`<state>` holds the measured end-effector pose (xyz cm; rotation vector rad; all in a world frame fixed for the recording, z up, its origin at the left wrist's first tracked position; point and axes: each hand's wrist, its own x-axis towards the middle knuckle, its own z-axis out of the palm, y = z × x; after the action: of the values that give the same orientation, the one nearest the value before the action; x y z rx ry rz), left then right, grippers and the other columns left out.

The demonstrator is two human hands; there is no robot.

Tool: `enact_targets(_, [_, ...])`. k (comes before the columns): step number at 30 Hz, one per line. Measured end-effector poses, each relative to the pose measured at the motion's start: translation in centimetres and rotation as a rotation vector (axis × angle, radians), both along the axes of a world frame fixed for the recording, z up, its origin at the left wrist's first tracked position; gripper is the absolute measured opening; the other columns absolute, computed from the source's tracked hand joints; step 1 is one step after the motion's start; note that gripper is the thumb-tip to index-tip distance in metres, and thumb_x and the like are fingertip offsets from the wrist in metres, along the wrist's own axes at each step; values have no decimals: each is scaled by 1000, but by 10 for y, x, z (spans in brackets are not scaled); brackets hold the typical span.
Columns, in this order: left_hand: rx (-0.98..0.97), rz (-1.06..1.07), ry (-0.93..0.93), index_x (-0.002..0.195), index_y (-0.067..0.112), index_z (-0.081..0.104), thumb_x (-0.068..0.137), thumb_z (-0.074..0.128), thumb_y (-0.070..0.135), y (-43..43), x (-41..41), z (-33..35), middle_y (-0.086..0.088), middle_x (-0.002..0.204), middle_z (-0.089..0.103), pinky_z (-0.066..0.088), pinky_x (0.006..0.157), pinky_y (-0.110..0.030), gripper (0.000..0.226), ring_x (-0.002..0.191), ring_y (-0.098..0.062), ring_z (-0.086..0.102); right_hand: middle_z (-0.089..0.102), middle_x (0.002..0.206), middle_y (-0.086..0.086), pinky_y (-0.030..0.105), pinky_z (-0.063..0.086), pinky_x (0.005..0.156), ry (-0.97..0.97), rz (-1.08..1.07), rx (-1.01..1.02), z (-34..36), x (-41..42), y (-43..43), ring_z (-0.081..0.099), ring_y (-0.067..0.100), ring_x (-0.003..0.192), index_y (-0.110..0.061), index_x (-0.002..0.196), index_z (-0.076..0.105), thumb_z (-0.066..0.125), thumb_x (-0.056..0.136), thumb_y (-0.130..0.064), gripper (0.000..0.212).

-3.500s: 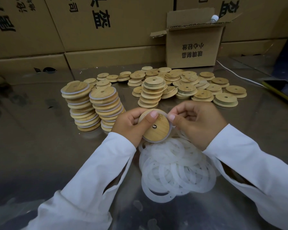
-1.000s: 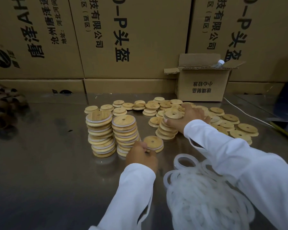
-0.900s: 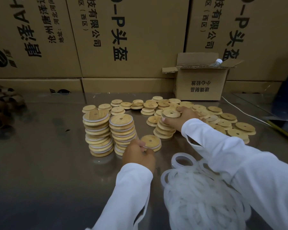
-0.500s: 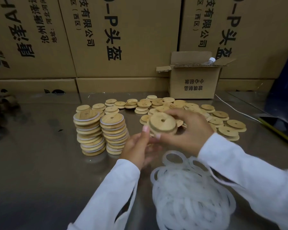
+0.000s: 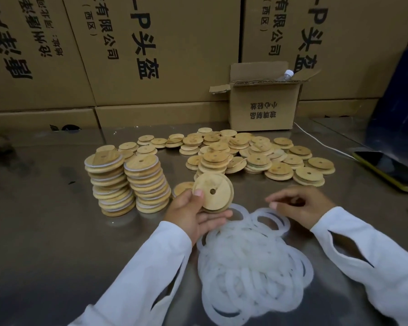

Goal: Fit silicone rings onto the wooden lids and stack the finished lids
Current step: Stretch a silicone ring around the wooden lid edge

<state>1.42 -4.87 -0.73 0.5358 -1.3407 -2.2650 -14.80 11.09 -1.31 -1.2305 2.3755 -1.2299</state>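
My left hand (image 5: 189, 214) grips a round wooden lid (image 5: 218, 192) with a centre hole, thumb on its face, fingers under it, above the table. My right hand (image 5: 299, 207) hovers over the far edge of the pile of white silicone rings (image 5: 250, 262), fingers loosely curled and blurred, holding nothing I can make out. Two tall stacks of ringed lids (image 5: 127, 184) stand to the left. One ringed lid (image 5: 183, 188) lies flat beside them, behind the held lid. Loose bare lids (image 5: 257, 155) spread across the far table.
A small open cardboard box (image 5: 262, 107) with a bottle in it stands at the back. Large printed cartons (image 5: 151, 50) wall off the rear. A phone (image 5: 391, 170) with a white cable lies at the right edge of the steel table (image 5: 45, 231).
My left hand set a ringed lid down by the stacks. My right hand fetched a bare lid from the far pile, passed it to my left hand, then moved right over the rings.
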Motion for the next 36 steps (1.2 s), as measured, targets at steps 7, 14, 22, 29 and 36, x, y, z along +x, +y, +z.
enact_targets(7, [-7,-28,18,101,8,53,97,38,15,-1,-4,-3,-15,74,71,58,54,-32,17,60,-33,69,54,86,-5,24,44,79,156,0,100,-4,-4,-7,55,12,82,-28,80,70,74,74,-21,10])
enact_targets(14, [-15,-30,22,108,5,56,89,50,20,0,-5,-4,-17,83,71,57,50,-33,25,66,-38,69,64,74,-5,6,44,63,-8,-5,-99,-1,-1,-7,58,5,69,-21,67,65,72,75,-11,15])
enact_targets(22, [-102,-64,66,110,14,61,73,57,28,0,-6,-6,-16,96,71,57,57,-30,40,81,-37,69,64,65,-16,9,45,63,-143,-3,-704,23,37,-17,56,-3,64,-21,72,64,67,71,-18,5])
enact_targets(29, [-32,-10,104,113,9,60,92,45,14,-1,-3,-4,-18,99,69,59,63,-37,26,80,-28,70,64,58,-11,10,44,58,-375,360,-641,21,71,-26,57,-2,57,-11,70,61,64,65,-15,7])
enact_targets(36, [-77,-134,70,94,15,67,78,55,26,6,-2,-6,-14,93,71,58,59,-38,23,82,-26,70,61,58,1,20,46,57,-203,42,-565,8,80,-34,54,11,57,-22,67,65,72,72,-9,15])
